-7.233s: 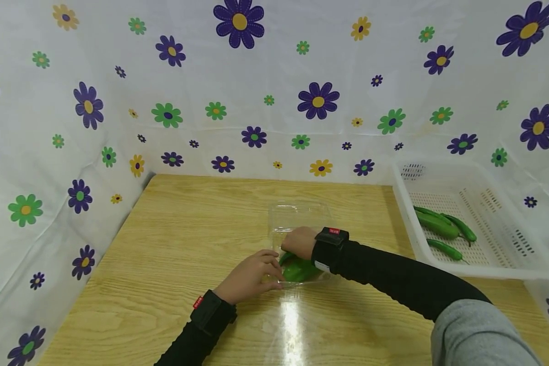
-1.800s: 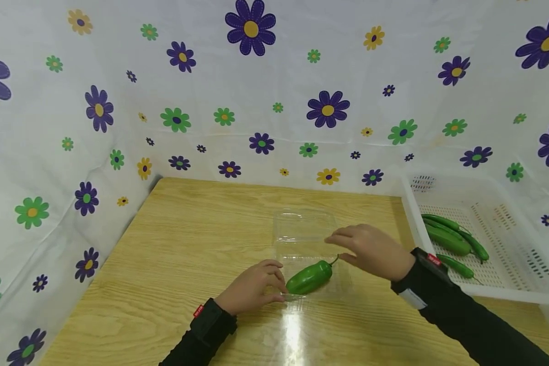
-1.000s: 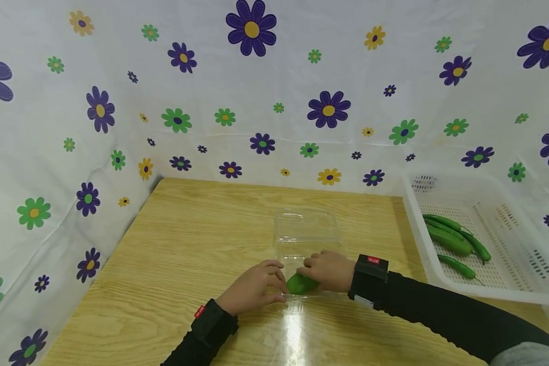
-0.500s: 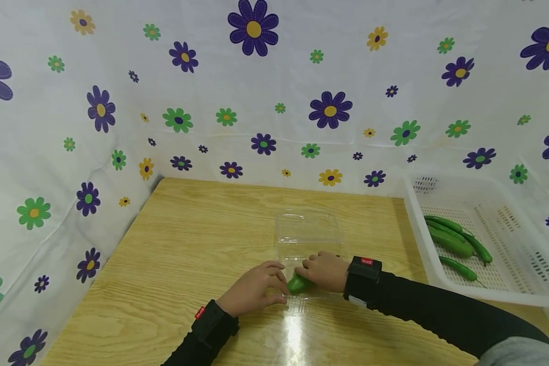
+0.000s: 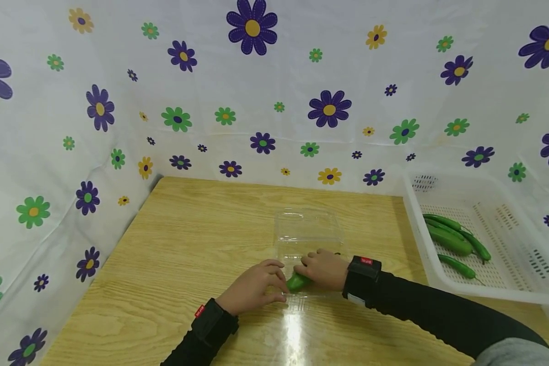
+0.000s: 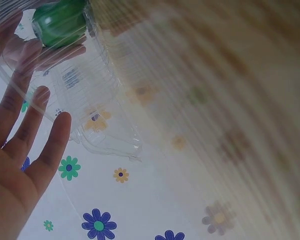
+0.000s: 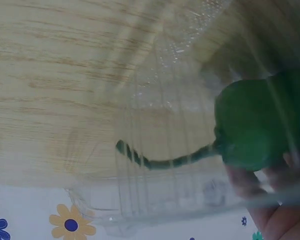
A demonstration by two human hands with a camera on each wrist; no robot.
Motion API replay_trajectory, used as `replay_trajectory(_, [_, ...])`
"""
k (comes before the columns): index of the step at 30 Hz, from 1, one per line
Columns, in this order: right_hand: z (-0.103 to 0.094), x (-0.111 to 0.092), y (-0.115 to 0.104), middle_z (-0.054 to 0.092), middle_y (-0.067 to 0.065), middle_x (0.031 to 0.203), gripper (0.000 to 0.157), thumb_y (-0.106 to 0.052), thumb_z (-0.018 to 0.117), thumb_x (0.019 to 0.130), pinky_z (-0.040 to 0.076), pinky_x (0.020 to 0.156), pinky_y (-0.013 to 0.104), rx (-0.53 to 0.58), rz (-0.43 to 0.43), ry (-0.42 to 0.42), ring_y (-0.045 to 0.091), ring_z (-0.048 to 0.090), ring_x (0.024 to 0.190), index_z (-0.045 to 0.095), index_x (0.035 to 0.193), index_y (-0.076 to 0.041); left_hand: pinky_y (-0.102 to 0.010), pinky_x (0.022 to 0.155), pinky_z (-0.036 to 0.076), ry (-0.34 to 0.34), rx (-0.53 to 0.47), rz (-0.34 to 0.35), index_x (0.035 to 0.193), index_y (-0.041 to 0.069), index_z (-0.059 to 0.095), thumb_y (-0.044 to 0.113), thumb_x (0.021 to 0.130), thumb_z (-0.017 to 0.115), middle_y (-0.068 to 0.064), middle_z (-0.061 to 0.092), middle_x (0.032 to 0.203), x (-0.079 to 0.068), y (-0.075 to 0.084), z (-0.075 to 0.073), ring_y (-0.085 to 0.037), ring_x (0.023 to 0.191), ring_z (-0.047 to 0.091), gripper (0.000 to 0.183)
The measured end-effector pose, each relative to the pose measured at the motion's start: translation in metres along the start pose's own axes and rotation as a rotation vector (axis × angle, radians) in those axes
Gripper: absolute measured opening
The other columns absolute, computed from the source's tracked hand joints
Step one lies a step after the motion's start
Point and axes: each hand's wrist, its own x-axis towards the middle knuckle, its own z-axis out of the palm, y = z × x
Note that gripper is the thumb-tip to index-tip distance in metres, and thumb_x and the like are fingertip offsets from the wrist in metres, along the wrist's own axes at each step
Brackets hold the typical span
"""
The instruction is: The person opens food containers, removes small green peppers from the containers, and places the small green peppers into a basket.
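A clear plastic clamshell box [image 5: 307,223] stands on the wooden table, its lid folded back on the far side. Inside its near half is a fat green pepper [image 5: 297,282], mostly covered by my right hand [image 5: 325,269], whose fingers curl over and grip it. Its thin curved stem [image 7: 175,162] shows through the clear wall in the right wrist view. At the box's near left corner, my left hand [image 5: 253,287] rests against the outside. The left wrist view shows its fingers [image 6: 57,137] spread and fairly straight along the clear wall.
To the right, a white perforated plastic basket [image 5: 416,231] holds a thick green pepper [image 5: 448,240] and several thin green chillies [image 5: 457,266]. A flower-print cloth [image 5: 187,91] hangs behind and beside the wooden table [image 5: 201,229].
At 1.8 s ago my right hand was apart from the pepper's body, near its stem. It then moved left and took hold of it. My left hand has stayed at the box.
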Motion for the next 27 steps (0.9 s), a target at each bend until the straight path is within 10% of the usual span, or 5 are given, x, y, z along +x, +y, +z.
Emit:
replay_trajectory(19, [-0.065, -0.028, 0.026, 0.064, 0.001, 0.088, 0.032, -0.024, 0.077, 0.079, 0.060, 0.070, 0.031, 0.043, 0.135, 0.149, 0.017, 0.064, 0.078, 0.060, 0.105, -0.016, -0.028, 0.107, 0.048, 0.018, 0.016, 0.018, 0.090, 0.021, 0.075, 0.030, 0.079, 0.074, 0.005, 0.065, 0.097, 0.001, 0.000, 0.001, -0.019, 0.123, 0.050, 0.014])
replay_trajectory(27, [-0.114, -0.055, 0.079, 0.065, 0.010, 0.098, 0.044, -0.013, 0.077, 0.078, 0.060, 0.075, 0.040, 0.220, 0.375, 0.153, 0.023, 0.063, 0.085, 0.060, 0.118, -0.007, -0.028, 0.107, 0.047, 0.023, 0.003, 0.022, 0.090, 0.021, 0.075, 0.029, 0.079, 0.074, 0.006, 0.064, 0.097, 0.001, -0.001, 0.002, -0.021, 0.123, 0.051, 0.014])
